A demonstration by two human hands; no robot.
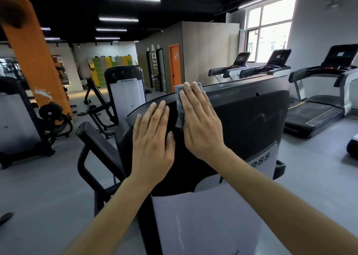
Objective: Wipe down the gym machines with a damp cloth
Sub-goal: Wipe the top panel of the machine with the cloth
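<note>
My right grip [199, 123] lies flat, fingers straight, pressing the cloth [179, 109] against the machine cover [251, 115] near its top edge for full contact. My left grip [153, 136], flat too, braces alongside.

The right grip [201, 123] is covering most of the blue cloth [179, 109], leaving only its left strip and top corners showing. The bottom edge is cutting off the machine [251, 115], and the right forearm [251, 181] is hiding part of its lettering [262, 159]. The far wall notices [154, 59] are showing too small to read.
</note>
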